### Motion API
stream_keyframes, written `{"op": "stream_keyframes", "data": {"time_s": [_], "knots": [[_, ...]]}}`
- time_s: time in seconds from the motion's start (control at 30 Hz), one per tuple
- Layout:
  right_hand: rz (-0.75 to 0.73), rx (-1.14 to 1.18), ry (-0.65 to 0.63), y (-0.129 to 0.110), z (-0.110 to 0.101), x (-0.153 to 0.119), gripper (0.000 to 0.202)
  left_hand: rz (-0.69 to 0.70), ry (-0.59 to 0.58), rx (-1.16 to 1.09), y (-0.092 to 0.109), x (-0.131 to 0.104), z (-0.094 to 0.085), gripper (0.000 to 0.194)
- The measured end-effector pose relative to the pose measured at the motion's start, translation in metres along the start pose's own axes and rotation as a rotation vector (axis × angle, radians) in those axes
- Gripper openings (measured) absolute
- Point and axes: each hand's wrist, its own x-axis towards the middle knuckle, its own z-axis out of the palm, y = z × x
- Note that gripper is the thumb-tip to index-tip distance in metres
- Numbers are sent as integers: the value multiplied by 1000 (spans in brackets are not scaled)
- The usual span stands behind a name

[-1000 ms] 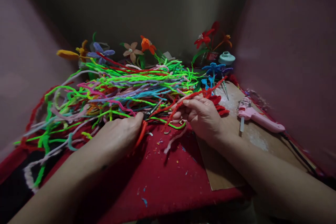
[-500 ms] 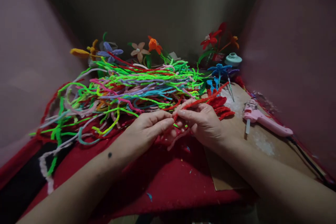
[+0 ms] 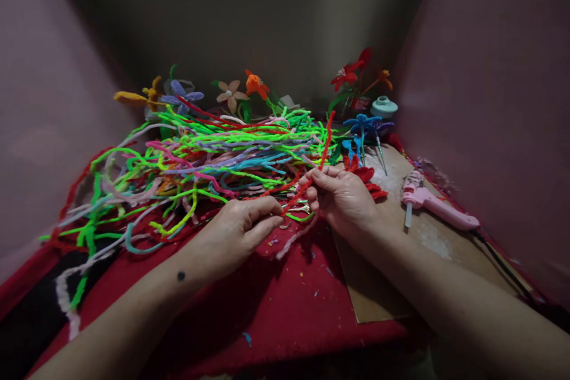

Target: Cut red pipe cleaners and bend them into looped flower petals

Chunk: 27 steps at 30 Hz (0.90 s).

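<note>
A red pipe cleaner (image 3: 326,145) runs between my two hands. My left hand (image 3: 252,222) pinches its lower end between thumb and fingertips. Higher up, my right hand (image 3: 345,196) grips the same stem, and the free end points up past the fingers. Just behind the right hand lie red fuzzy petals (image 3: 365,175), partly hidden by it. A large heap of mixed-colour pipe cleaners (image 3: 240,142) spreads beyond both hands. Below the right fingers a pale pink pipe cleaner (image 3: 297,238) curves over the red cloth (image 3: 276,320).
A pink hot glue gun (image 3: 434,202) rests on a brown board (image 3: 378,291) at the right, its cord trailing off. Pipe-cleaner flowers (image 3: 229,95) stand along the back. Blue flowers (image 3: 363,126) and a pale teal container (image 3: 383,107) are at the back right.
My hands have moved apart, drawing the red pipe cleaner taut between them. Its free end has swung from pointing right to pointing upward. The whole view has shifted slightly.
</note>
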Motion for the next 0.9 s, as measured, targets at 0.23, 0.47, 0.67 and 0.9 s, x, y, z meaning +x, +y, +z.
{"op": "stream_keyframes", "data": {"time_s": [0.23,0.47,0.67,0.9], "knots": [[-33,39,-13,-5,-5,6,10,-35,-202,-177,4,-3,-12,28],[108,73,-67,14,2,-6,16,-104,27,-638,8,8,7,19],[119,54,-112,18,5,-11,17,-163,72,-824,5,8,17,18],[80,29,-137,16,6,-12,14,-196,-78,-1084,2,6,12,17]]}}
